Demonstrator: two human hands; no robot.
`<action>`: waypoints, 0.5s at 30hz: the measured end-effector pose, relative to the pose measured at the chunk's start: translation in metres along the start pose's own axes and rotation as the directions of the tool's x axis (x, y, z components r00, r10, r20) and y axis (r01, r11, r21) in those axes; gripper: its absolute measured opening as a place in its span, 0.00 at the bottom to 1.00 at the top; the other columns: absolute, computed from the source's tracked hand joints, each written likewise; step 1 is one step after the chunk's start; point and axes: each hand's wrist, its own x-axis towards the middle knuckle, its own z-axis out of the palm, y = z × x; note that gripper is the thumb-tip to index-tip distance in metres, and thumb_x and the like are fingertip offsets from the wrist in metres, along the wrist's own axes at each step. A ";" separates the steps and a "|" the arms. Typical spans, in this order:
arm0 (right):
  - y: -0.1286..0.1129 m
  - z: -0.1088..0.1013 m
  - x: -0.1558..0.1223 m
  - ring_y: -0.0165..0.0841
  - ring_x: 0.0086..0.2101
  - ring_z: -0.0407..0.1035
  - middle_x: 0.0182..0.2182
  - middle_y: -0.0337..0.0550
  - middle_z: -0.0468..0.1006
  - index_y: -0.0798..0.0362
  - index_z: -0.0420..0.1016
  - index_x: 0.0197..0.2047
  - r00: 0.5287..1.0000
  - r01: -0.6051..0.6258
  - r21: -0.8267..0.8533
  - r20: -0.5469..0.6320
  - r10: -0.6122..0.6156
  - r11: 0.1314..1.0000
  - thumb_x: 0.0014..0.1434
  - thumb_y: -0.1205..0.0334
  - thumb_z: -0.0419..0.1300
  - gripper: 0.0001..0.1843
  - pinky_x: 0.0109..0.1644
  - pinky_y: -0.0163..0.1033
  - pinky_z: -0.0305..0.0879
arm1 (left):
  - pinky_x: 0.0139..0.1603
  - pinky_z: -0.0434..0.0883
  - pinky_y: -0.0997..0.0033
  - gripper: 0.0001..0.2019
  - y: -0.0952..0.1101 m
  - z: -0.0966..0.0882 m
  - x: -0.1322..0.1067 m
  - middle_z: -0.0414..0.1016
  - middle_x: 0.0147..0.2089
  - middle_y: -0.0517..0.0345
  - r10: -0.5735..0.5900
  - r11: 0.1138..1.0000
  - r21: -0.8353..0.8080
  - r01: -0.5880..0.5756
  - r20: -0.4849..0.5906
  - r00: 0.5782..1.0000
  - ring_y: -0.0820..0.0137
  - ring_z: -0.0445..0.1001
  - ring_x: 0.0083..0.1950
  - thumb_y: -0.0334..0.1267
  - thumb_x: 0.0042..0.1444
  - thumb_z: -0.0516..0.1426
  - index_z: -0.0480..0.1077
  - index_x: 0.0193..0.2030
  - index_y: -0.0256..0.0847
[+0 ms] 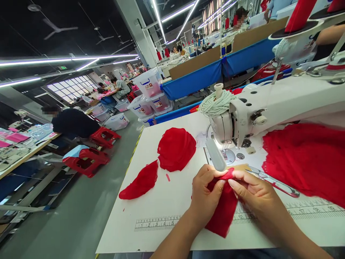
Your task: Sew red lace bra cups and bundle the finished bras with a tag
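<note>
Red cloth (223,217), upper edge pinched by left fingers (217,190) and right fingers (247,177), remainder below them, over white desk (121,228), near sewing machine (291,97).

Strip lights (35,62) shine above grey floor (81,212), apparently windows (71,88) beyond

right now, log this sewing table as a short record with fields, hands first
left hand: pinching red fabric piece near its top
right hand: pinching the same piece, beside the left
machine: white sewing machine, green cord coil on its head
left side: round red fabric, narrower pointed red piece
right side: larger red fabric
near edge: printed ruler scale
</note>
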 end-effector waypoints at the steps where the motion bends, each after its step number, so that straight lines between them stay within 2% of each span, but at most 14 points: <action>1: -0.001 0.001 -0.001 0.42 0.45 0.70 0.41 0.45 0.79 0.49 0.78 0.39 1.000 -0.010 0.013 -0.005 0.010 1.000 0.55 0.49 0.64 0.14 0.47 0.38 0.69 | 0.35 0.66 0.72 0.09 0.000 0.000 0.000 0.68 0.32 0.59 0.010 1.000 -0.004 -0.010 -0.003 1.000 0.71 0.65 0.33 0.29 0.53 0.56 0.77 0.34 0.43; 5: -0.003 0.003 -0.002 0.41 0.43 0.70 0.32 0.41 0.77 0.48 0.77 0.37 0.999 -0.030 -0.010 -0.015 0.030 0.999 0.56 0.49 0.63 0.12 0.41 0.36 0.67 | 0.35 0.66 0.71 0.11 0.000 0.000 -0.001 0.68 0.32 0.59 0.008 1.000 -0.002 -0.008 0.002 1.000 0.71 0.66 0.33 0.27 0.53 0.56 0.78 0.36 0.45; 8: -0.001 0.000 0.001 0.41 0.43 0.69 0.32 0.42 0.76 0.48 0.77 0.35 0.999 -0.019 -0.024 -0.028 0.018 1.000 0.55 0.48 0.64 0.12 0.42 0.37 0.67 | 0.36 0.66 0.71 0.12 0.000 0.000 -0.002 0.68 0.32 0.59 0.013 1.000 0.010 -0.013 0.003 1.000 0.71 0.66 0.33 0.27 0.53 0.56 0.78 0.37 0.46; 10: 0.003 -0.003 0.003 0.39 0.38 0.69 0.34 0.42 0.75 0.48 0.77 0.35 1.000 -0.017 -0.025 -0.021 0.017 1.000 0.54 0.48 0.64 0.13 0.40 0.36 0.67 | 0.35 0.66 0.71 0.12 -0.002 0.000 -0.002 0.68 0.32 0.59 0.043 0.999 0.009 -0.043 0.000 0.999 0.71 0.67 0.33 0.27 0.53 0.56 0.79 0.37 0.47; 13: 0.009 -0.008 0.004 0.33 0.26 0.61 0.24 0.39 0.69 0.49 0.76 0.31 0.998 -0.061 -0.059 -0.039 0.058 0.996 0.55 0.43 0.63 0.17 0.29 0.35 0.62 | 0.34 0.67 0.71 0.12 -0.005 0.001 -0.001 0.69 0.32 0.59 0.073 0.997 0.002 -0.073 0.002 0.997 0.71 0.68 0.33 0.28 0.53 0.56 0.79 0.37 0.48; 15: 0.010 -0.008 0.003 0.31 0.23 0.56 0.20 0.36 0.64 0.49 0.73 0.28 0.995 -0.081 -0.064 -0.063 0.077 0.995 0.57 0.41 0.61 0.19 0.26 0.35 0.58 | 0.33 0.67 0.72 0.12 -0.005 0.002 -0.001 0.69 0.31 0.59 0.032 0.999 0.001 -0.032 0.007 0.999 0.71 0.68 0.33 0.29 0.52 0.57 0.79 0.37 0.48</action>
